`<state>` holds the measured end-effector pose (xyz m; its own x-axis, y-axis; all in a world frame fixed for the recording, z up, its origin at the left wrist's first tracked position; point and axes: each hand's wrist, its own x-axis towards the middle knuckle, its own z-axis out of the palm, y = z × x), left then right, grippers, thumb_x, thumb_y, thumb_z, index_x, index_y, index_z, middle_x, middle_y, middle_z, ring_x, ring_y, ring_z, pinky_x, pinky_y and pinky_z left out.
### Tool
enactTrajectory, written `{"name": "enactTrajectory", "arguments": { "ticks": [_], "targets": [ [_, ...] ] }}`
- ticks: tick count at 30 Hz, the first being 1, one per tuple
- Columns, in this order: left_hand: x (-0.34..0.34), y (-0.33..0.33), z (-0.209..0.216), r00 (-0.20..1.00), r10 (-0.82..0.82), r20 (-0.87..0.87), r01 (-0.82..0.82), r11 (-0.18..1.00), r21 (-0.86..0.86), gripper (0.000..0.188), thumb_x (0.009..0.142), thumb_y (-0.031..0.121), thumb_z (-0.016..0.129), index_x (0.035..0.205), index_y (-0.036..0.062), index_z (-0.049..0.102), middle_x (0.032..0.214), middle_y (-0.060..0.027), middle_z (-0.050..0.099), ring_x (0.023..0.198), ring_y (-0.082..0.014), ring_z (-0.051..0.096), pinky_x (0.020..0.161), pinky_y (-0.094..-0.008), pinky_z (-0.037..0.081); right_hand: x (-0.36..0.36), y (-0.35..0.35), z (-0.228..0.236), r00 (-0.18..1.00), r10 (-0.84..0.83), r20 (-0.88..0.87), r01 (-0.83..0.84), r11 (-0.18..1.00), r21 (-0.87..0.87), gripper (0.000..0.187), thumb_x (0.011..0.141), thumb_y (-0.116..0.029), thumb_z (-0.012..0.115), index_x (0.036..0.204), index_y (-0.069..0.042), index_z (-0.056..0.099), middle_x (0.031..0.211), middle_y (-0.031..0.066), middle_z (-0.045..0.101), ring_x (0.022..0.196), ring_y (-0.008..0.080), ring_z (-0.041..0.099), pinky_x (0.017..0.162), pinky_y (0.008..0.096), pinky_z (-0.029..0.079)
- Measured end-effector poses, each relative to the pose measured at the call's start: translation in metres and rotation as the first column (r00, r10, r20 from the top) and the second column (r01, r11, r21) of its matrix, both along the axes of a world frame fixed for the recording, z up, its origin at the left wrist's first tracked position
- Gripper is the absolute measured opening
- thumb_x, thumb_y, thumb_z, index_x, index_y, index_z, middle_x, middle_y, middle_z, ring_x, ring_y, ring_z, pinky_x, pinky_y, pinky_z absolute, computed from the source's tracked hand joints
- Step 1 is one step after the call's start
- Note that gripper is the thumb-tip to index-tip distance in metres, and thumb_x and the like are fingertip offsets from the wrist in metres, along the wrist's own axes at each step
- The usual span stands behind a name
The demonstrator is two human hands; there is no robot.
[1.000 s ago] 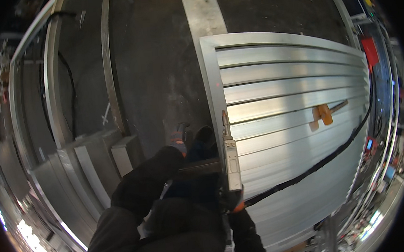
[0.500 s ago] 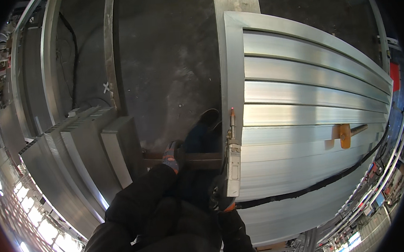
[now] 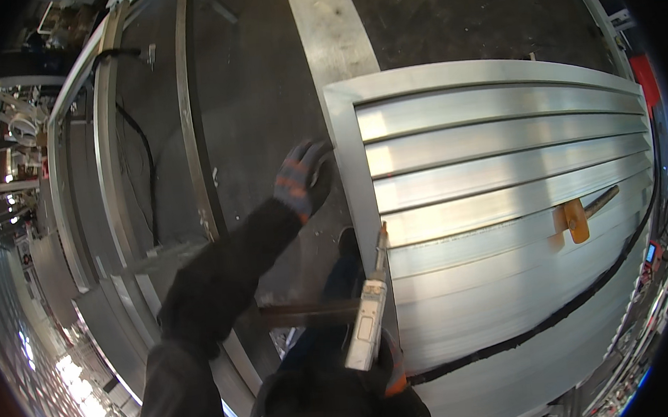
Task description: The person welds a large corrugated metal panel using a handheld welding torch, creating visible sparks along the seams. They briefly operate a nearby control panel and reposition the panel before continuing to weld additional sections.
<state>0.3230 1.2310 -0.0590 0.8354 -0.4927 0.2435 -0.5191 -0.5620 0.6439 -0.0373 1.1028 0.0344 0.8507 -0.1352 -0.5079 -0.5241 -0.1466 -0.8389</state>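
Note:
My right hand (image 3: 391, 366), in a grey and orange glove, grips a handheld welding gun (image 3: 369, 322) from below; most of its fingers are hidden behind the tool. The gun's copper-coloured nozzle (image 3: 383, 234) points away from me, beside the inner edge of a silver metal frame (image 3: 351, 149). Several slats (image 3: 454, 153) run across inside that frame, louver style. My left hand (image 3: 305, 181), gloved alike, reaches forward just left of the frame's side bar. Its fingers are loosely bent, and nothing shows in them.
An orange-headed mallet (image 3: 576, 221) lies on the slats at the right. A black hose (image 3: 506, 340) crosses the panel's near part. Long metal bars (image 3: 196, 117) and stacked metal profiles (image 3: 117, 317) stand at the left. A flat metal strip (image 3: 333, 26) extends beyond the frame.
My left hand has moved forward and right, from the crossbar near my body up beside the frame. The gun has tilted, its nozzle still at the frame. The whole view has turned somewhat.

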Motion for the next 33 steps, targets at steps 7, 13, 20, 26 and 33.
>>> {"name": "enactTrajectory", "arguments": {
  "ticks": [7,13,20,26,33],
  "targets": [
    [0.120,-0.158,0.007,0.862,-0.501,-0.076,0.429,0.640,0.637,0.107,0.077,0.063,0.076,0.161,0.0135,0.029,0.162,-0.0254,0.027,0.150,-0.0489,0.023,0.122,-0.0597,0.019,-0.008,0.025,-0.037,0.990,-0.134,0.050,0.142,0.890,-0.432,0.033,0.089,-0.026,0.071,0.113,-0.004,0.065,0.099,0.0194,0.064,0.092,0.0409,0.065,0.074,0.0477,0.052],
    [0.131,-0.182,0.004,0.809,-0.507,-0.296,0.561,0.519,0.644,0.108,0.072,0.062,0.081,0.162,0.0329,0.029,0.165,-0.0311,0.015,0.148,-0.0519,0.024,0.119,-0.0575,0.025,0.009,0.012,-0.041,0.977,-0.107,-0.183,0.066,0.974,-0.219,0.050,0.093,-0.039,0.070,0.125,-0.001,0.061,0.113,0.0197,0.066,0.102,0.0406,0.066,0.083,0.0476,0.055],
    [0.163,-0.203,-0.019,0.306,-0.952,-0.003,0.858,0.274,0.436,0.094,0.078,0.067,0.074,0.158,0.0340,0.036,0.170,-0.0148,0.017,0.156,-0.0446,0.011,0.124,-0.0666,0.006,0.027,0.002,-0.043,0.998,-0.040,0.044,0.050,0.964,-0.261,0.074,0.091,-0.041,0.075,0.139,0.007,0.045,0.112,0.0280,0.064,0.095,0.0467,0.066,0.079,0.0500,0.056],
    [0.183,-0.229,-0.045,-0.012,-0.995,0.102,0.929,0.027,0.370,0.047,0.095,0.061,0.060,0.135,0.0369,0.062,0.169,-0.0025,0.026,0.156,-0.0306,0.023,0.124,-0.0667,0.005,0.056,-0.017,-0.027,0.985,-0.146,-0.097,0.143,0.989,-0.035,0.060,0.089,-0.040,0.074,0.127,0.002,0.057,0.103,0.0261,0.067,0.091,0.0468,0.066,0.077,0.0493,0.056],
    [0.183,-0.235,-0.053,0.000,-0.994,0.109,0.947,0.035,0.320,0.031,0.104,0.050,0.050,0.128,0.0388,0.065,0.168,0.0016,0.030,0.153,-0.0275,0.031,0.123,-0.0667,0.008,0.061,-0.019,-0.029,0.961,-0.076,-0.265,0.127,0.976,0.180,0.052,0.080,-0.032,0.084,0.115,-0.002,0.062,0.103,0.0191,0.066,0.096,0.0385,0.066,0.076,0.0466,0.055]
  ]
}}
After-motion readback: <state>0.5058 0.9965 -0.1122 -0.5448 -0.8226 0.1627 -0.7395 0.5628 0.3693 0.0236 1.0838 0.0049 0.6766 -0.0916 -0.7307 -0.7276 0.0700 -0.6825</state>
